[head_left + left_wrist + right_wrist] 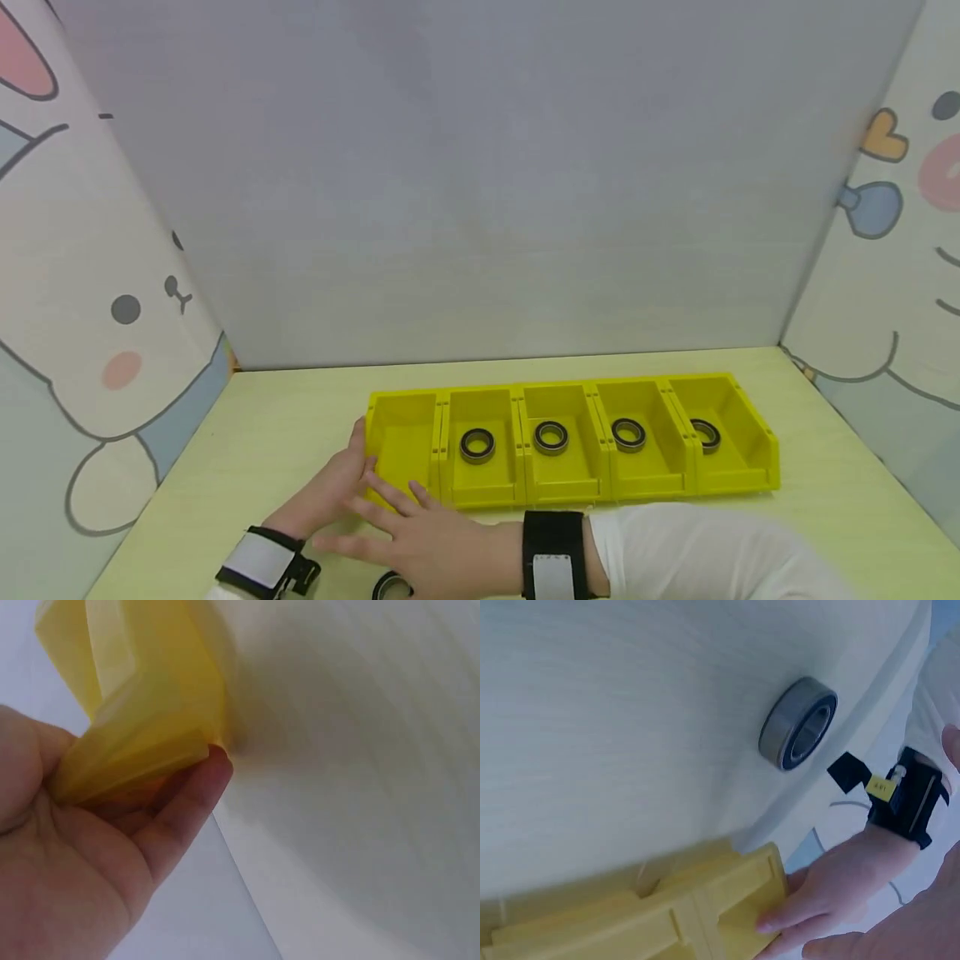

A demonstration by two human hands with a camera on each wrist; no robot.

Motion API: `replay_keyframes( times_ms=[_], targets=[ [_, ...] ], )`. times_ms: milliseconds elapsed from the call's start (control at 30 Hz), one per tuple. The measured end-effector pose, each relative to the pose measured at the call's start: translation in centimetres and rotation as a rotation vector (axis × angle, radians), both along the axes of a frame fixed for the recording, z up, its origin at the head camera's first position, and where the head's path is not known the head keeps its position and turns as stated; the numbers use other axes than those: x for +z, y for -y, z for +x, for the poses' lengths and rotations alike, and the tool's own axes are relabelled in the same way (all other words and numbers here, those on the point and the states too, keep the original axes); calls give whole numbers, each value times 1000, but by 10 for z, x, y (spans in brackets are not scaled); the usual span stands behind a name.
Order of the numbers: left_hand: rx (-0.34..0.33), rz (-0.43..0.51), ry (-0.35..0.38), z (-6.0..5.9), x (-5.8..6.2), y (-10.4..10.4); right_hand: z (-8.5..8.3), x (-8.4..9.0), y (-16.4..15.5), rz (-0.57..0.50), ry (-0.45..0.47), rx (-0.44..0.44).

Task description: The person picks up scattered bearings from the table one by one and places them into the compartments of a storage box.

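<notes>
My left hand (pixel 341 483) grips the left end of a yellow row of joined bins (pixel 480 497). In the left wrist view its fingers (pixel 184 817) wrap under the bin's side wall. My right hand (pixel 442 542) is over the table in front of the leftmost bin, its fingers straight and spread, holding nothing. Below that hand, partly hidden by it, a ball bearing (pixel 380 588) lies on the table; the right wrist view shows this bearing (pixel 780 735) whole, a steel ring with a dark seal. The leftmost bin (pixel 405 425) has no bearing in it.
Each of the other bins holds one bearing, such as the second bin's bearing (pixel 477 458) and the rightmost bin's bearing (pixel 712 446). A plain grey panel (pixel 495 208) rises behind the pale table (pixel 285 417). Cartoon-printed panels (pixel 112 250) flank both sides.
</notes>
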State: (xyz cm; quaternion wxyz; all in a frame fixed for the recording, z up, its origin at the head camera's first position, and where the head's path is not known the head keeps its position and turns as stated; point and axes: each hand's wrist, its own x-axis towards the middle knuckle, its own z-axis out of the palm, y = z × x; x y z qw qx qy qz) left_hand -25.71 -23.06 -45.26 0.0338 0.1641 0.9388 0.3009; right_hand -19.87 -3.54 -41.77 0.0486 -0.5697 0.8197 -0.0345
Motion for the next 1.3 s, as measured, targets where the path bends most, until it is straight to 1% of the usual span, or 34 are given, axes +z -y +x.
replay_keyframes(
  times_ms=[33,67,100,167,200,267,333,433,500,533,567,600,633,667,733,800,833,900,967,1067,1167,1300],
  targets=[
    [14,-16,22,-2,1,0,2,-4,1,-14,38,27],
    [38,-60,28,-3,1,-1,4,-7,2,-15,80,49],
    [41,-73,41,-4,1,-1,5,-11,2,-16,131,72],
    [51,-121,52,-7,1,0,6,-19,4,5,190,107],
    [59,-130,64,-7,1,0,6,-24,4,11,227,129],
    [63,-152,78,-7,0,1,1,-41,7,60,283,163],
    [58,-161,74,-6,1,1,-6,-66,13,100,284,199],
    [48,-154,68,-3,2,2,-23,-108,21,110,372,189],
    [48,-140,73,-2,3,2,-31,-128,26,116,381,194],
    [52,-132,74,-2,3,2,-33,-133,27,120,400,184],
    [56,-130,79,-2,3,2,-33,-133,27,114,425,175],
    [61,-129,79,-2,2,2,-31,-130,27,128,400,193],
    [68,-129,81,-2,1,2,-28,-122,26,139,376,210],
    [75,-131,82,-3,1,1,-24,-112,24,149,356,220],
    [84,-135,81,-4,-1,1,-14,-86,18,150,346,219],
    [91,-134,81,-6,-3,1,-6,-62,13,155,300,231],
    [94,-132,85,-6,-4,2,-3,-53,12,155,284,227],
    [97,-129,88,-7,-5,2,0,-41,9,159,213,241],
    [99,-128,85,-6,-4,2,1,-36,9,155,136,267],
    [96,-127,74,-6,-3,1,0,-37,11,148,9,318],
    [92,-131,56,-5,-3,1,0,-40,12,137,-31,331],
    [98,-135,62,-6,-5,1,1,-40,14,124,-37,318]
  ],
)
